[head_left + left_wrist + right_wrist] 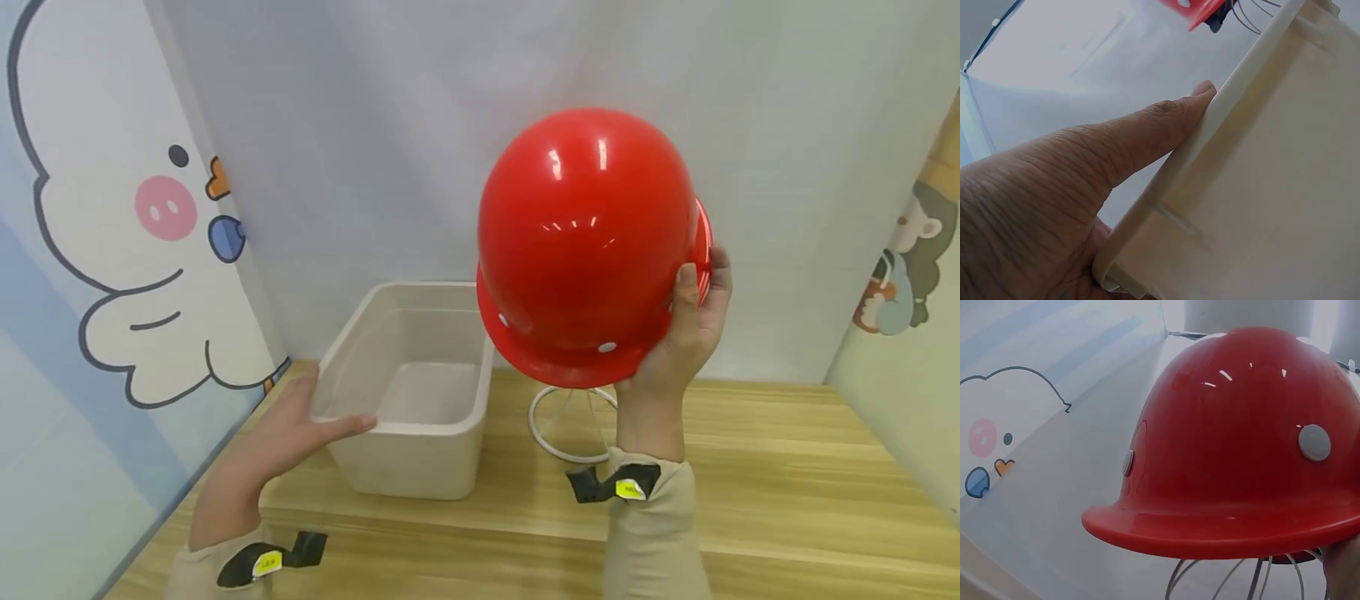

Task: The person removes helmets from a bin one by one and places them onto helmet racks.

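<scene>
A red hard hat [588,233] with round pale rivets is held up, crown on top and brim below. My right hand [684,333] grips its right edge, thumb on the outside and fingers behind the brim. Beneath it stands a white wire rack [570,457]; its round base shows in the head view, and the hat covers its upper part. My left hand [296,429] holds the near left corner of a beige plastic bin [408,462], thumb along the near rim. In the left wrist view the thumb presses against the bin's wall [1260,187] at the rim.
The bin and rack stand on a wood-grain tabletop [787,467]. A pale curtain [375,125] hangs behind them. Cartoon-printed panels flank the table, with a white figure [97,167] on the left one and a long-haired figure [911,258] on the right.
</scene>
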Demonstrator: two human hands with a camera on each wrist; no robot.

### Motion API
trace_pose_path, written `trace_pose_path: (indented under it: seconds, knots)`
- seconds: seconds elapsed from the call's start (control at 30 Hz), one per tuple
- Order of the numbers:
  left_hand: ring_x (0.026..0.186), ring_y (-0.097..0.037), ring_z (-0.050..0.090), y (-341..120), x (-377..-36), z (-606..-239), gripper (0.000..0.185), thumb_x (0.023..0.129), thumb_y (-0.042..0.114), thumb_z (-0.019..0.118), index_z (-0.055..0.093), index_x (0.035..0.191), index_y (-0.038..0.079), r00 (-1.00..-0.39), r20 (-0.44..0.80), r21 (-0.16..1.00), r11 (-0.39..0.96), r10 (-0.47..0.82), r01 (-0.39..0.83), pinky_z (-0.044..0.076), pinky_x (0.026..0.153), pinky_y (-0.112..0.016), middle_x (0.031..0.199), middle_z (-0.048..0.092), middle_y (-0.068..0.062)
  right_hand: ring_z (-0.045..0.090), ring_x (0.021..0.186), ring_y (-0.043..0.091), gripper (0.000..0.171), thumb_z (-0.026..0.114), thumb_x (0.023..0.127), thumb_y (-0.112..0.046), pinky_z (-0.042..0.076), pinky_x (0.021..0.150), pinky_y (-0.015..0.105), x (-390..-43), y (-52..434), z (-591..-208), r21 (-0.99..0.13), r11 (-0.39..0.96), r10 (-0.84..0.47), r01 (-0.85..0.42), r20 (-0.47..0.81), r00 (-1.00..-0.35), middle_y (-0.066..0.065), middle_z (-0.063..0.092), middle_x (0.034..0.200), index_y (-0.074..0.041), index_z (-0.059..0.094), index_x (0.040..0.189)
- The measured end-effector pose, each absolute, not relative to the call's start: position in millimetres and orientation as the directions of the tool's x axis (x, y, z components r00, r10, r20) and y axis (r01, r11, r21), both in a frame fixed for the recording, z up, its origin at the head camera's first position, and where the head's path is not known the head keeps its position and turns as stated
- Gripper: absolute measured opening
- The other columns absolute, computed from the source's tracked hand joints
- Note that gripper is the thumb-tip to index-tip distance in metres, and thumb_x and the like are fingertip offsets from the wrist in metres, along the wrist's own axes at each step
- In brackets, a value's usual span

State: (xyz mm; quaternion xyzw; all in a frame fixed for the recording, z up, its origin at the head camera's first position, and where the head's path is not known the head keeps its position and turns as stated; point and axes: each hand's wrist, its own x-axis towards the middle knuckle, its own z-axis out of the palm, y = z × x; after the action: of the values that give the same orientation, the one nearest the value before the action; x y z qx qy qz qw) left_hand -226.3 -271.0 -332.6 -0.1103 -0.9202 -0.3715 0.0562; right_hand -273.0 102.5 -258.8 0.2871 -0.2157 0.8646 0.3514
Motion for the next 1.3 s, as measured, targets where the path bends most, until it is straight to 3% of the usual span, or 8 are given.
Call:
trace_pose_path:
  seconds: [0.2,0.3,0.4,0.53,0.67,0.87,1.1,1.3]
  knots:
    - [0.113,-0.029,0.060,-271.8,-226.6,-334.3,0.085,0.079,0.048,0.076,0.031,0.147,0.023,-0.963,0.203,0.676,0.686,0.176,0.268,0.052,0.089,-0.046,0.128,0.059,-0.005,0.051,0.125,0.033,0.056,0.068,0.089,-0.016,0.050,0.102,0.044,-286.4,119.8,-269.4,-0.201,-0.654,0.491,-0.729,0.621,-0.611,0.016,0.050,0.135,-0.006,0.039,0.136]
    - [0.113,-0.029,0.059,-272.2,-227.1,-333.9,0.085,0.080,0.048,0.075,0.031,0.147,0.022,-0.962,0.207,0.670,0.691,0.177,0.271,0.051,0.090,-0.047,0.128,0.058,-0.004,0.052,0.125,0.030,0.051,0.067,0.090,-0.016,0.051,0.101,0.042,-295.3,131.3,-278.1,-0.281,-0.671,0.488,-0.686,0.529,-0.694,0.013,0.053,0.134,-0.008,0.042,0.133]
    - [0.111,-0.029,0.060,-271.1,-227.7,-335.6,0.085,0.080,0.049,0.075,0.032,0.146,0.019,-0.965,0.203,0.658,0.707,0.168,0.261,0.050,0.089,-0.046,0.126,0.059,-0.006,0.057,0.116,0.023,0.040,0.070,0.088,-0.018,0.053,0.095,0.035,-301.6,143.9,-288.1,-0.385,-0.726,0.442,-0.570,0.374,-0.815,0.006,0.061,0.121,-0.011,0.052,0.123]
    - [0.109,-0.029,0.061,-270.2,-228.7,-334.1,0.087,0.080,0.050,0.075,0.033,0.146,0.011,-0.967,0.199,0.634,0.731,0.159,0.251,0.050,0.088,-0.044,0.125,0.060,-0.010,0.061,0.103,0.018,0.023,0.064,0.093,-0.022,0.053,0.087,0.032,-308.3,150.7,-296.0,-0.384,-0.863,0.214,-0.328,0.310,-0.926,0.001,0.067,0.107,-0.011,0.061,0.113]
    - [0.107,-0.030,0.061,-268.2,-226.9,-329.8,0.087,0.080,0.049,0.075,0.033,0.145,0.010,-0.969,0.190,0.628,0.739,0.160,0.245,0.050,0.087,-0.042,0.125,0.060,-0.011,0.062,0.103,0.018,0.024,0.055,0.098,-0.025,0.052,0.089,0.033,-309.5,149.6,-299.6,-0.372,-0.908,0.053,-0.194,0.357,-0.933,0.001,0.068,0.110,-0.011,0.064,0.115]
    - [0.110,-0.030,0.061,-267.2,-224.9,-327.0,0.087,0.081,0.048,0.074,0.030,0.148,0.014,-0.968,0.185,0.620,0.744,0.169,0.248,0.049,0.088,-0.046,0.128,0.058,-0.011,0.060,0.107,0.017,0.023,0.060,0.094,-0.027,0.050,0.093,0.034,-306.2,146.1,-296.5,-0.419,-0.876,0.085,-0.241,0.357,-0.930,-0.001,0.067,0.113,-0.013,0.064,0.112]
    - [0.114,-0.034,0.060,-269.7,-225.7,-328.6,0.091,0.081,0.048,0.074,0.027,0.151,0.015,-0.971,0.169,0.621,0.747,0.168,0.237,0.051,0.087,-0.051,0.131,0.057,-0.014,0.061,0.099,0.019,0.015,0.046,0.100,-0.021,0.051,0.087,0.034,-304.0,143.4,-294.2,-0.382,-0.874,0.131,-0.300,0.409,-0.903,0.002,0.068,0.102,-0.012,0.058,0.098]
    - [0.113,-0.034,0.060,-269.6,-225.2,-327.8,0.091,0.081,0.049,0.074,0.027,0.150,0.013,-0.973,0.168,0.618,0.751,0.161,0.231,0.052,0.085,-0.051,0.131,0.057,-0.015,0.061,0.098,0.019,0.018,0.044,0.101,-0.020,0.052,0.085,0.033,-302.9,145.2,-295.0,-0.353,-0.893,0.111,-0.279,0.429,-0.897,0.003,0.068,0.101,-0.011,0.059,0.098]
